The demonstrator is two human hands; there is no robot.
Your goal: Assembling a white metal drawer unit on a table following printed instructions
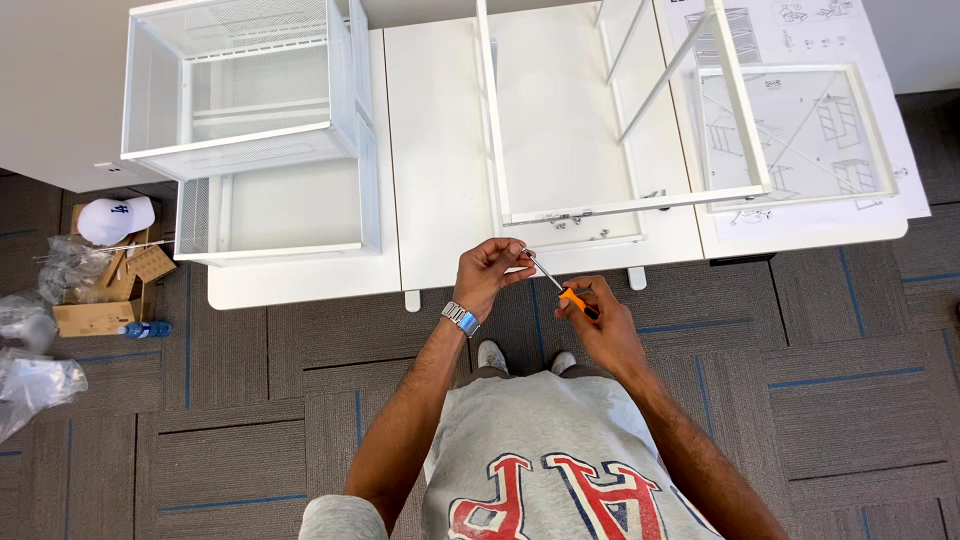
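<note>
My right hand (pixel 600 325) grips a screwdriver with an orange handle (pixel 572 297); its metal shaft points up and left. My left hand (pixel 490 272), with a metal watch on the wrist, pinches the shaft's tip, where something small may be held but is too tiny to tell. Both hands are just in front of the white table's (pixel 440 200) near edge, below a white metal frame (pixel 620 205) lying on the table.
Two white mesh baskets (pixel 240 90) are stacked on the table's left. A large paper instruction sheet (pixel 800 120) lies under the frame at right. On the carpet at left are a cardboard box (pixel 100 300), a white cap (pixel 115 218), a bottle and plastic bags.
</note>
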